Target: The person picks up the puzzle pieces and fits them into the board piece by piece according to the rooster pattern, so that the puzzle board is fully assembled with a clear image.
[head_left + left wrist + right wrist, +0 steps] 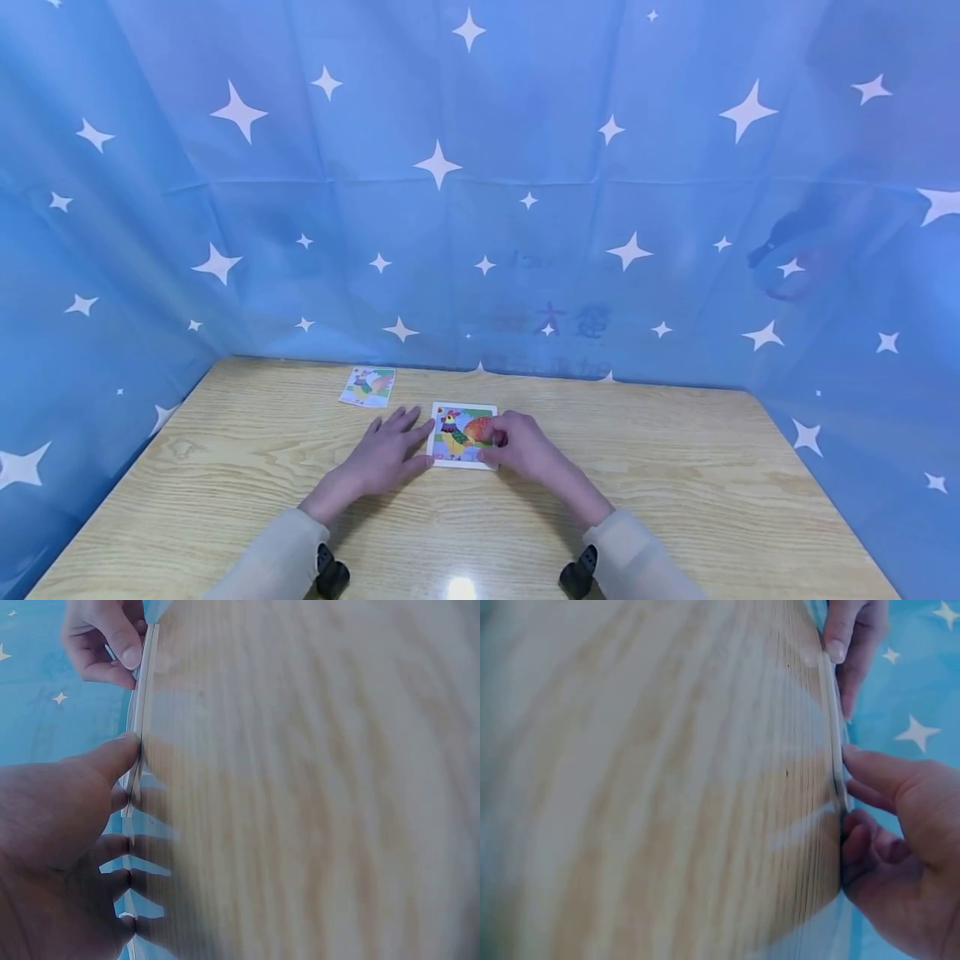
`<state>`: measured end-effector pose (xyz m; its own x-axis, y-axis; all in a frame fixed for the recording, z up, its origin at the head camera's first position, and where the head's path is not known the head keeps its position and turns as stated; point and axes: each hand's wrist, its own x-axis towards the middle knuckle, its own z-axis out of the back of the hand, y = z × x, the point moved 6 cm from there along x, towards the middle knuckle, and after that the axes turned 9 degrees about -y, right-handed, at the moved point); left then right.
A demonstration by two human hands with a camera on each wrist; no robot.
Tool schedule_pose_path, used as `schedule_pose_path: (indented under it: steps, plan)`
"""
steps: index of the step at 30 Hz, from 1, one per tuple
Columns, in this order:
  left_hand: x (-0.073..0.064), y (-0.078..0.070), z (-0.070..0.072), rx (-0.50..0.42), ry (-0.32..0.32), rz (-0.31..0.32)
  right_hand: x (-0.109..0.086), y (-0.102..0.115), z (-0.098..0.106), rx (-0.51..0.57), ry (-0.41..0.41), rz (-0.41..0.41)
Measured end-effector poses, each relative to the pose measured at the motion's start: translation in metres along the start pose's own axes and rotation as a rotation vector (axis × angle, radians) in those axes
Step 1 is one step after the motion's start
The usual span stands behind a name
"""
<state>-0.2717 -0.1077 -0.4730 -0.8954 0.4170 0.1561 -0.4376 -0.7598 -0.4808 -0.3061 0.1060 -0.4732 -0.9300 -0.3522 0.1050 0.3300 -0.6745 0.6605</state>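
Observation:
A small rooster picture puzzle [457,433] in a white frame lies flat on the table. My left hand [390,450] rests at its left side with fingers spread, the thumb and index fingertip at the frame's edge. On the opposite side, my right hand [517,446] has thumb and index finger bent over the right part of the picture, pinching a puzzle piece there that the fingers mostly hide. Its other fingers curl beside the frame in the right wrist view. Both wrist views show the frame [135,776] edge-on, low on the tabletop.
A paper card [367,387] with a paler, similar rooster picture lies behind the left hand, close to the back edge. The wood-grain table [675,483] ends at a blue curtain [525,217] with white stars, which hangs behind it and along both sides.

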Motion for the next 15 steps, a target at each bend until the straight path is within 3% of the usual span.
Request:
schedule_pose_path:
  steps: [5,15]
  plan:
    - [-0.0002,0.0010,-0.0015,0.003,0.000,-0.004,-0.0035,0.0021,0.0030,-0.052,-0.003,0.038]
    - [0.0006,0.0006,-0.0013,0.009,-0.004,-0.011,-0.0090,0.0010,0.0065,-0.010,0.001,0.081]
